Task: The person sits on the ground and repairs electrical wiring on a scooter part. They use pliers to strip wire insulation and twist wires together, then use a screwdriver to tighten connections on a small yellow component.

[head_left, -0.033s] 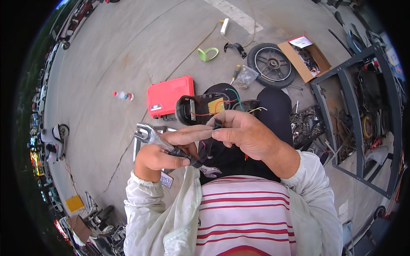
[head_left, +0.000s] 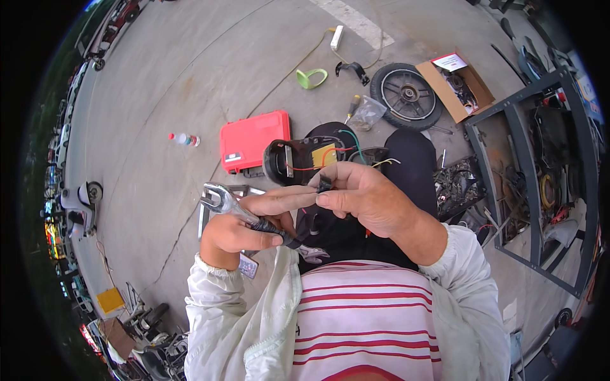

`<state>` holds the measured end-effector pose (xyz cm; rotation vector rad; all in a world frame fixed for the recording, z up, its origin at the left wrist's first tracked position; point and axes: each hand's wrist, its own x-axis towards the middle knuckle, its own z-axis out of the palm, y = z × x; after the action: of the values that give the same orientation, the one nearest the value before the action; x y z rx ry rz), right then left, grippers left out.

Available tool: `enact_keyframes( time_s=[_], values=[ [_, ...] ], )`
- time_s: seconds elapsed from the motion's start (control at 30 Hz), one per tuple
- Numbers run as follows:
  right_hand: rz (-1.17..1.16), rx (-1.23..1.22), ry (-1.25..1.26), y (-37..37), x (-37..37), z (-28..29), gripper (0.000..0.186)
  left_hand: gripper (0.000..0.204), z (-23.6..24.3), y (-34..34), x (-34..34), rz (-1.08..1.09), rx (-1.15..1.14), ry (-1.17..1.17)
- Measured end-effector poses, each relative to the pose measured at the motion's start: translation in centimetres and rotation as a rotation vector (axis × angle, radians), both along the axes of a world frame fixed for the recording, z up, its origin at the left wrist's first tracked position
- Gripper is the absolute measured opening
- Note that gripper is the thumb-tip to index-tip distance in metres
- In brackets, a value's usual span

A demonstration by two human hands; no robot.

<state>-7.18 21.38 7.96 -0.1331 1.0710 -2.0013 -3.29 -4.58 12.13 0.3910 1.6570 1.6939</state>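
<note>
My left hand (head_left: 248, 222) is closed around a wrench (head_left: 219, 199) with a silver open jaw and a dark wrapped handle. An adjustable wrench head (head_left: 313, 254) shows below that hand; whether it belongs to the same tool is hard to see. My right hand (head_left: 365, 197) pinches a small black piece (head_left: 324, 185), and the left fingertips reach against it. Just beyond my hands, over my lap, lies a black housing (head_left: 276, 164) with a yellow patch (head_left: 325, 157) and loose red, green and pale wires (head_left: 386, 161).
A red case (head_left: 255, 141) lies front left, a bottle (head_left: 185, 139) farther left. Ahead are a spoked wheel (head_left: 406, 95), a screwdriver (head_left: 353, 108), a plastic bag (head_left: 367, 114), a green ring-shaped piece (head_left: 311, 79) and a cardboard box (head_left: 438, 89). A metal rack (head_left: 508, 127) stands right.
</note>
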Motion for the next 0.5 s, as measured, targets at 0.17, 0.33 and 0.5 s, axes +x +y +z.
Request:
enact_keyframes(
  time_s=[0.17,0.33,0.5],
  values=[
    [0.025,0.125,0.083,-1.1,-0.1,0.0,0.016,0.079,-1.0,-1.7,0.9,-0.018,-0.003,-0.002],
    [-0.117,0.239,0.226,-1.4,0.1,-0.8,0.02,0.064,-2.6,-4.2,2.2,0.031,0.043,-0.055],
    [-0.31,0.192,0.198,2.0,-0.2,-0.4,0.017,0.037,-8.1,-10.6,4.9,0.718,-0.017,-0.198]
  ],
)
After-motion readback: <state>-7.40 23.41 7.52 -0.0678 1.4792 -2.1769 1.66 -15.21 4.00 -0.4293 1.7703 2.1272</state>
